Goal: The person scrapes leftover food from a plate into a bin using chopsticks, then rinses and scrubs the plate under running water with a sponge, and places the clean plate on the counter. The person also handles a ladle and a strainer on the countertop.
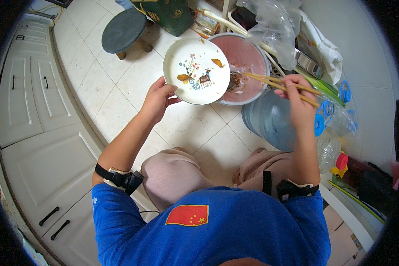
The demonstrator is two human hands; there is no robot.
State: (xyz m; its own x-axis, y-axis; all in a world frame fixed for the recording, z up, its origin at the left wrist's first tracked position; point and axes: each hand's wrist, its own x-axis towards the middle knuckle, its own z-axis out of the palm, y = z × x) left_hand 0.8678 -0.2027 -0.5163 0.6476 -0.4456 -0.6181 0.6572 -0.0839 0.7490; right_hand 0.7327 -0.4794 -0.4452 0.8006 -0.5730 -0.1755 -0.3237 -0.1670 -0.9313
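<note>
My left hand [157, 99] clamps plate [196, 70] rim, tilted over bin [248, 66] at 12 o'clock. Right hand [299, 95] pinches chopsticks [275, 82], tips at scraps [235, 81] on plate's 3 o'clock edge. I judge plate mostly scraped; few bits left.

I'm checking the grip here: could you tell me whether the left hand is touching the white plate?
Touching. The head view shows the left hand gripping the white plate at its lower-left rim, thumb over the edge.
</note>
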